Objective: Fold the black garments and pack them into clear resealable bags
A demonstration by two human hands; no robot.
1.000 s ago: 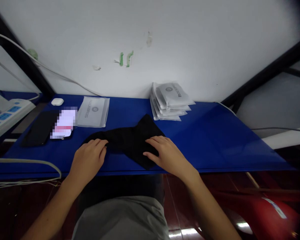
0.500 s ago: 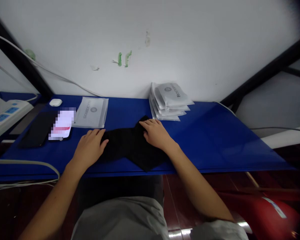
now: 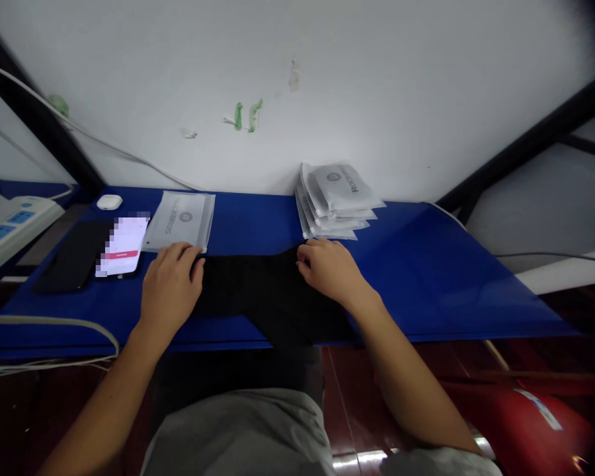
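On the blue surface (image 3: 451, 277), one black cloth (image 3: 248, 284) lies at lower center frame, your right grip (image 3: 330, 268) closed on its upper edge, your left grip (image 3: 171, 281) loosely curved over its left end, any pinch impossible to tell. One printed pouch (image 3: 183, 215) lies left of center; several more form one stack (image 3: 350, 188) right of center, their contents blurred by frosted plastic.

matt black cloth (image 3: 258, 284), glossy blue tabletop (image 3: 426, 277)

Dim light, glare on the floor (image 3: 344, 403), blurry right edge
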